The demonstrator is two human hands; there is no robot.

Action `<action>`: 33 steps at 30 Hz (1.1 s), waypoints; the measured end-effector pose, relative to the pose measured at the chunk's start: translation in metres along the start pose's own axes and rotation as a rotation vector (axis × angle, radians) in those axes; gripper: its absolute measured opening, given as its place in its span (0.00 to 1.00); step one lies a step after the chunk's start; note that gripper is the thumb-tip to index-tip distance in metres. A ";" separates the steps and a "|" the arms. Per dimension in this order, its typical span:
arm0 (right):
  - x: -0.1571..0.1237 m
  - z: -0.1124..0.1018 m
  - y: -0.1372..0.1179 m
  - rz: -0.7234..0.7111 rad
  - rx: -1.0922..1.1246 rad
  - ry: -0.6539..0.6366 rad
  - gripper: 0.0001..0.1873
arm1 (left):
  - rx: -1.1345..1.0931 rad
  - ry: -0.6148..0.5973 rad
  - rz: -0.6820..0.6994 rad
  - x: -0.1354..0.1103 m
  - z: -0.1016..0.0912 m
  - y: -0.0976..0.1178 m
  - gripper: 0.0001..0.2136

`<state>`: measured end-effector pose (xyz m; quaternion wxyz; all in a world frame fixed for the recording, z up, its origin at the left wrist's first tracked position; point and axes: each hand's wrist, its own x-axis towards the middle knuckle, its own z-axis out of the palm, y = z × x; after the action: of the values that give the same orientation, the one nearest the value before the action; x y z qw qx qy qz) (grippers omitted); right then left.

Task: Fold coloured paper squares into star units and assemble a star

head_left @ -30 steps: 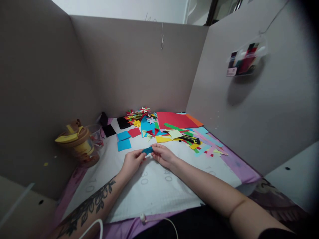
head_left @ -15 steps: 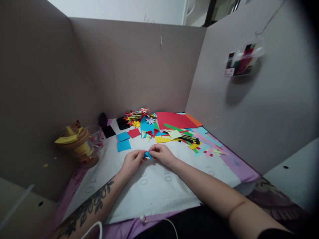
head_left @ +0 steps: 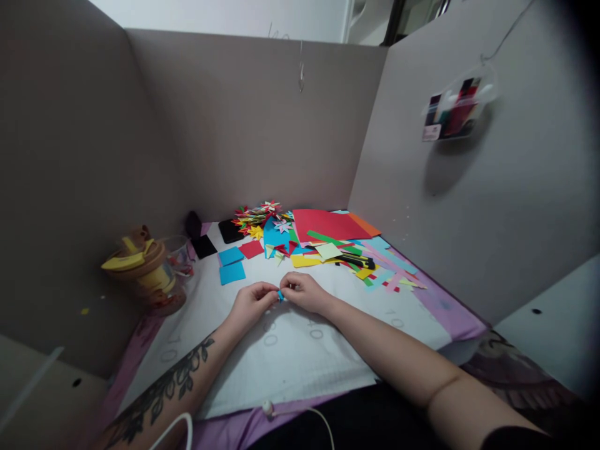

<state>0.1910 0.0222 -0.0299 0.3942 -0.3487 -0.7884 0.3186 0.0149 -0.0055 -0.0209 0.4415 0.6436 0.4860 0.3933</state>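
My left hand (head_left: 253, 301) and my right hand (head_left: 307, 292) meet over the white mat (head_left: 281, 356), fingertips pinched together on a small blue folded paper piece (head_left: 280, 295). Only a sliver of the blue paper shows between the fingers. Two blue paper squares (head_left: 232, 265) lie just beyond my left hand. A heap of coloured paper sheets and strips (head_left: 337, 247) lies beyond my right hand, with folded paper stars (head_left: 260, 219) at the back.
A round wooden container with yellow pieces (head_left: 140, 272) stands at the left against the grey partition. Black objects (head_left: 206, 240) lie at the back left. A clear pouch (head_left: 457, 109) hangs on the right wall. A white cable (head_left: 300, 419) runs along the near edge.
The blue paper has been folded smaller; earlier it showed as a wider strip between my hands, now only a sliver shows. Both hands have moved closer together.
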 end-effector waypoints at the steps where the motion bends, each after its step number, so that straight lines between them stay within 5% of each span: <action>1: 0.000 0.000 0.000 -0.016 -0.005 -0.004 0.05 | 0.013 0.001 0.001 0.000 0.000 0.001 0.13; 13: -0.003 -0.001 -0.004 -0.165 -0.061 -0.071 0.06 | 0.148 0.003 0.045 -0.003 -0.003 0.002 0.11; 22: -0.003 0.000 -0.006 -0.106 -0.045 -0.013 0.04 | 0.129 -0.071 0.044 -0.002 -0.005 0.006 0.11; 33: -0.003 0.004 -0.008 -0.198 -0.110 0.110 0.06 | 0.108 0.178 0.051 0.000 -0.001 -0.007 0.14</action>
<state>0.1864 0.0142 -0.0268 0.4466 -0.3070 -0.8126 0.2147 0.0125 -0.0043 -0.0271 0.3514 0.6411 0.5272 0.4331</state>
